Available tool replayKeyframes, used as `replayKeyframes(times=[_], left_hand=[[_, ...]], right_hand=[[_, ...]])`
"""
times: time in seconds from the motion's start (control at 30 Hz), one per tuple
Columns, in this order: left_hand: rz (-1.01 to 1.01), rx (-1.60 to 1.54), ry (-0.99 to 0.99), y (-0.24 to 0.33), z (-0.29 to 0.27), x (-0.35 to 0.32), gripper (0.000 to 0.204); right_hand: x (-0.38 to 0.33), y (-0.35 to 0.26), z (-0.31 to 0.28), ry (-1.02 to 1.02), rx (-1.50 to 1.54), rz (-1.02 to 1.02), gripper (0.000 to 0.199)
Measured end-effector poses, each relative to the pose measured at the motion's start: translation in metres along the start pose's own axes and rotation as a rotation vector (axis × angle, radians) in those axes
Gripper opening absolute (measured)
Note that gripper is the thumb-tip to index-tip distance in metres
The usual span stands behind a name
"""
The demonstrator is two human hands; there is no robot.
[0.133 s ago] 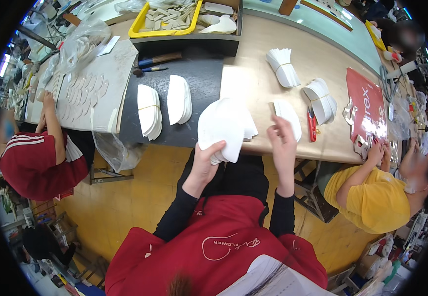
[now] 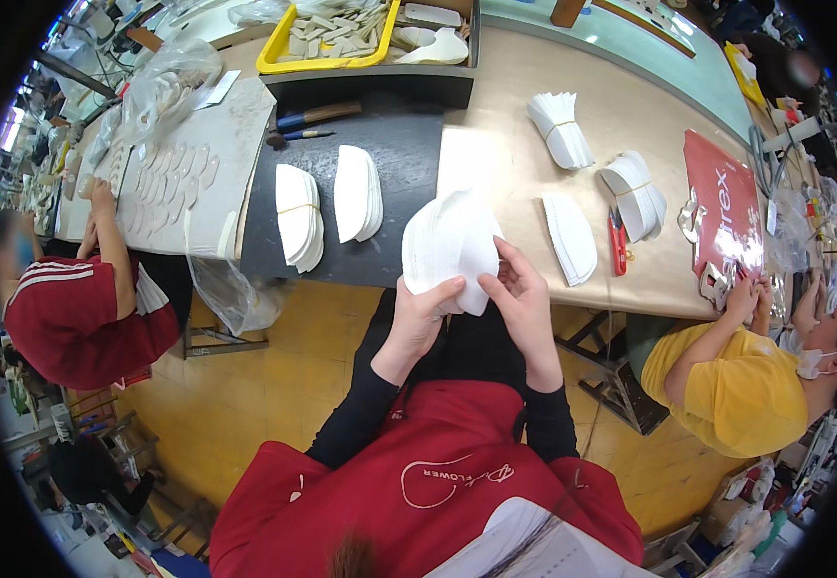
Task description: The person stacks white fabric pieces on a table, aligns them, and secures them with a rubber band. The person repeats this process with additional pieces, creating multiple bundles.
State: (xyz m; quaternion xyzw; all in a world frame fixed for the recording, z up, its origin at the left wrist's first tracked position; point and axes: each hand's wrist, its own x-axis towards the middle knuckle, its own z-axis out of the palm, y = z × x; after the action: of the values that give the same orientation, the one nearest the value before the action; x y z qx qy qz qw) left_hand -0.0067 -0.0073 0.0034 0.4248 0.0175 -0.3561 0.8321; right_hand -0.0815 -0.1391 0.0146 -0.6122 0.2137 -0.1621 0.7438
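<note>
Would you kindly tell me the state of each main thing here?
Held white stack: partly fanned
Left hand: gripping it
Right hand: gripping it
Three white bundles: banded
Two other stacks: no band visible
Yellow tray: filled with pieces
Hammer: lying
Red tool: lying, open or shut unclear

1. This is a workshop: co-workers (image 2: 727, 385) are at work left and right of the hands (image 2: 416, 326).
2. Banded bundles of white cut pieces (image 2: 298, 231) lie on the table (image 2: 495, 106) to both sides of them.
3. A hammer (image 2: 305, 118) lies beyond the hands, to the left; farther off, a yellow tray (image 2: 327, 65) holds many small pieces (image 2: 341, 34).
</note>
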Motion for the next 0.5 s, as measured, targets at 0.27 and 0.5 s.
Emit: replayKeyframes(times=[0.27, 0.5], left_hand=[[0.059, -0.027, 0.087, 0.009, -0.003, -0.003, 0.048], [0.129, 0.058, 0.144, 0.004, -0.007, 0.001, 0.047]], right_hand=[[0.007, -0.001, 0.018, 0.068, 0.176, 0.041, 0.044], [0.01, 0.005, 0.019, 0.022, 0.182, 0.14, 0.036]])
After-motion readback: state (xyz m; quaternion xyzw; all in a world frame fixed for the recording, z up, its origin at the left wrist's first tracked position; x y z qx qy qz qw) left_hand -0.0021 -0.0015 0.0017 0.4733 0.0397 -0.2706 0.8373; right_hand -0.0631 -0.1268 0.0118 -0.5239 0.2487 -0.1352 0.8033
